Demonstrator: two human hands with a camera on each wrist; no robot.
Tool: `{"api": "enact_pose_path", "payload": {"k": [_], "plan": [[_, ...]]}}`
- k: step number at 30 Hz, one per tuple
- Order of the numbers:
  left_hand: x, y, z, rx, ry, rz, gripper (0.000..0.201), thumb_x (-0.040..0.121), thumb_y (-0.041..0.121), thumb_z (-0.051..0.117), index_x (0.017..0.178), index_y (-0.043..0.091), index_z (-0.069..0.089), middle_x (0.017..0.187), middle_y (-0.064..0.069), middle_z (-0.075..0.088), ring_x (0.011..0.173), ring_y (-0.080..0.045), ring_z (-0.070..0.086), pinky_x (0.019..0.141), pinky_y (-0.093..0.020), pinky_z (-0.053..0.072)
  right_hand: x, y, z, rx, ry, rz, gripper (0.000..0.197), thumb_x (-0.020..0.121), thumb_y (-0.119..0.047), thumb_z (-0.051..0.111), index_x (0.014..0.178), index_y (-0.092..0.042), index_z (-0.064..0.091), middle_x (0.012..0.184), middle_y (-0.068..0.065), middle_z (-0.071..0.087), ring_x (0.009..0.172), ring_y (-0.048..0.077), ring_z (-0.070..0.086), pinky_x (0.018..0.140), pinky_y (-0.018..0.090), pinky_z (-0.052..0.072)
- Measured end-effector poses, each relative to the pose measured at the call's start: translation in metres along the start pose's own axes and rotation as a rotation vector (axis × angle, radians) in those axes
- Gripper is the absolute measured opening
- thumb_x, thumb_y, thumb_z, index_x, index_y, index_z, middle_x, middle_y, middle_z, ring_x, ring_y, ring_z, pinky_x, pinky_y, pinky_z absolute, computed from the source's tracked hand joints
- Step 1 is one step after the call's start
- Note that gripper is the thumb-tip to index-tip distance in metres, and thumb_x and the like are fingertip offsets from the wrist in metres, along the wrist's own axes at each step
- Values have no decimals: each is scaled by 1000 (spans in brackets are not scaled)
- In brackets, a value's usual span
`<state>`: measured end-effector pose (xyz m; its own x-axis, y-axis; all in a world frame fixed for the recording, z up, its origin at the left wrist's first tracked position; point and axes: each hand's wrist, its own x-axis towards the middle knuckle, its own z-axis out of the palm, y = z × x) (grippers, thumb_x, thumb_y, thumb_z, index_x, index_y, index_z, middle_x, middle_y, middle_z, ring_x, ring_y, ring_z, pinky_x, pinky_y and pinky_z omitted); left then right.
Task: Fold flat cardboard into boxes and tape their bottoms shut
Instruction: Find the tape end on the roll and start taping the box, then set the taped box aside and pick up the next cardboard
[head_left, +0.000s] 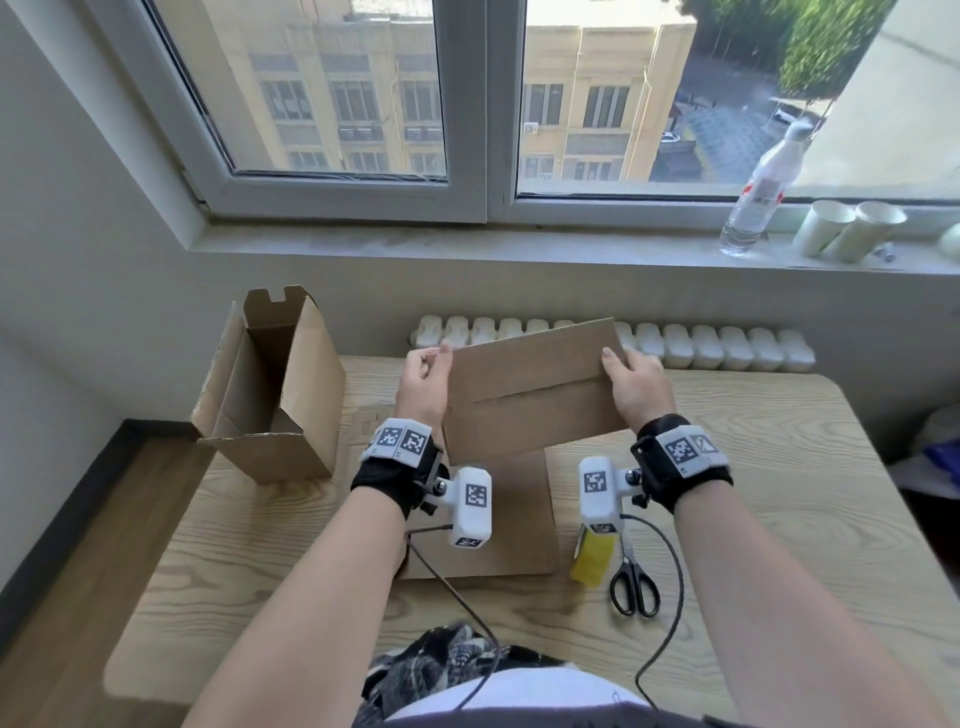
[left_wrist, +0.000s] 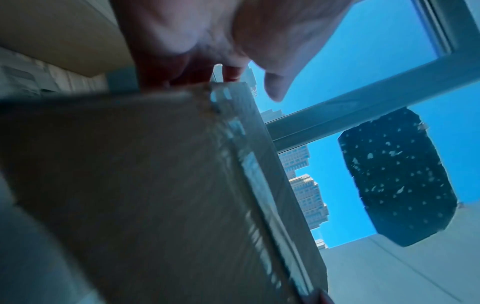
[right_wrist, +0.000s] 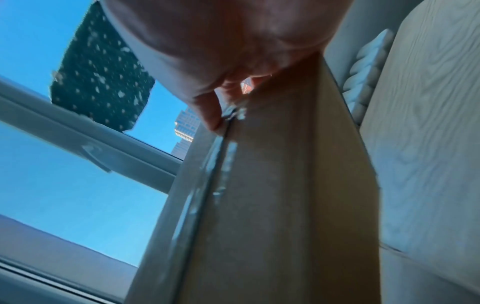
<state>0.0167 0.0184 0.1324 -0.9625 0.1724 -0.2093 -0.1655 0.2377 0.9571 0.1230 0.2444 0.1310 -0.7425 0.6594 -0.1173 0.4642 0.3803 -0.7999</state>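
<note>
- Two cardboard boxes are in the head view: an opened box (head_left: 270, 384) stands upright at the left edge of the wooden worktop (head_left: 753, 467), its top flaps up.
- The left hand (head_left: 423, 387) holds the left end of the taped box (head_left: 535, 387), its grip curled round the edge; in the left wrist view the fingers (left_wrist: 166, 67) wrap over the box corner (left_wrist: 145, 164).
- The taped box is lifted above the worktop centre, tilted, clear tape running along its bottom seam.
- Beneath it, a flat cardboard sheet (head_left: 514, 530) lies on the worktop.
- The right hand (head_left: 636, 384) clasps the right end, thumb on top; the right wrist view shows the thumb (right_wrist: 210, 111) pressing the taped seam (right_wrist: 272, 195).
- A yellow tape roll (head_left: 592, 561) and black scissors (head_left: 634, 582) lie just beside each other near the right wrist.
- A bottle (head_left: 761, 192) and paper cups (head_left: 852, 228) stand on the windowsill.
</note>
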Motion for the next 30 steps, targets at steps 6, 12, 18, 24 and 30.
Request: {"api": "enact_pose_path", "payload": {"k": [6,12,18,24,30], "plan": [[-2,18,4,-41,157,200,12,87,20,61,94,30,61,108,-3,64,99,-24,62,90,-39,51,-2,-32,-15,220,138,37,46,100,-54,37,107,-16,61,99,-1,62,101,22,52,92,34,38],[-5,9,0,-238,5,289,68,67,-17,61,117,31,56,141,2,41,119,-18,60,97,-45,54,-14,-23,-12,269,220,162,57,90,-66,50,111,-13,53,106,5,60,93,21,53,78,32,38],[-4,3,7,84,-31,212,96,69,-11,62,153,21,27,149,2,39,131,-15,45,108,-34,44,-14,9,6,214,132,65,61,79,-55,71,132,-31,55,125,2,59,112,16,52,93,30,41],[4,-2,35,7,-137,45,68,75,-5,66,136,16,45,134,-4,57,130,-18,50,106,-42,46,0,34,-4,148,146,164,60,74,-18,81,129,-20,58,121,4,65,114,23,58,99,35,47],[12,-7,97,48,-366,-17,59,84,-9,63,133,11,39,128,2,53,101,7,56,77,-7,46,27,80,-36,28,258,351,35,75,-11,69,109,-21,65,113,14,51,91,24,44,83,27,38]]}}
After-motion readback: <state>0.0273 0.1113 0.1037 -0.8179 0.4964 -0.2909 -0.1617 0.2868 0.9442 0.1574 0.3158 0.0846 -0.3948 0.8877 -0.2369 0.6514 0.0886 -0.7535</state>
